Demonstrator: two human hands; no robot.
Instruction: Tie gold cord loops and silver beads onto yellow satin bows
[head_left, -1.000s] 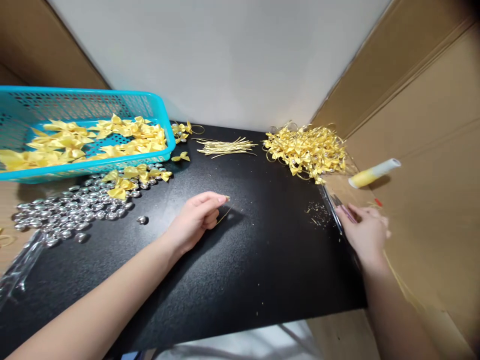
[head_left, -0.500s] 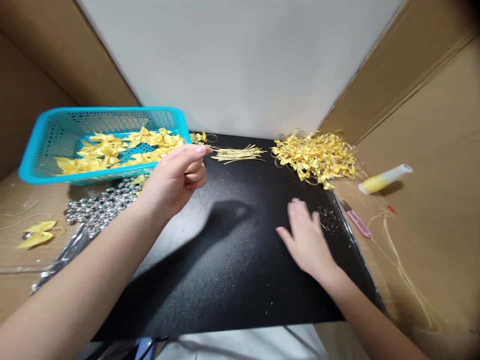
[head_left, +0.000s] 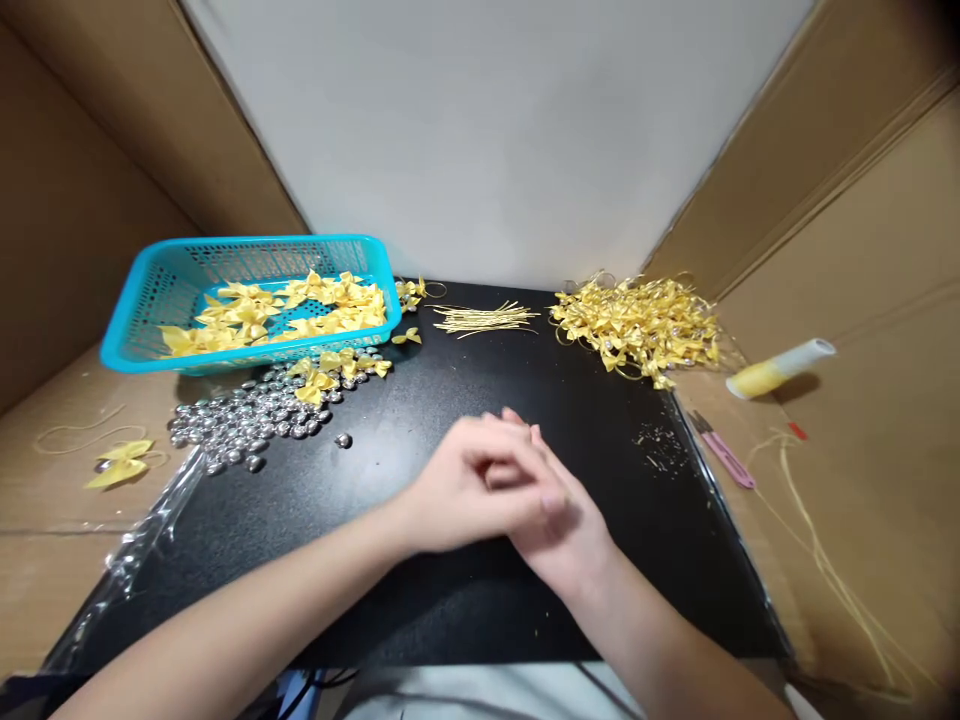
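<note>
Over the middle of the black table, my left hand (head_left: 476, 485) and my right hand (head_left: 566, 545) are together and touching. My left hand lies across the right one, its fingers bent around it and its thumb on the right palm. Most of my right hand's fingers are hidden behind the left; only some fingertips show. No object can be made out between the hands. Beyond them lies a bundle of gold cords (head_left: 487, 319). To the left spread silver beads (head_left: 251, 420), with several yellow ribbon bows (head_left: 319, 383) on them and one loose bead (head_left: 343, 440) apart.
A blue basket (head_left: 120, 330) with yellow bows stands at the back left. At the back right is a heap of finished-looking bows with loops (head_left: 637, 325). Pink-handled snips (head_left: 727, 460), a thread tube (head_left: 780, 369) and loose cord (head_left: 817, 550) lie on cardboard at right.
My left hand has come back from the cord bundle to the middle. My right hand has moved left and turned to meet it. The view has shifted slightly.
</note>
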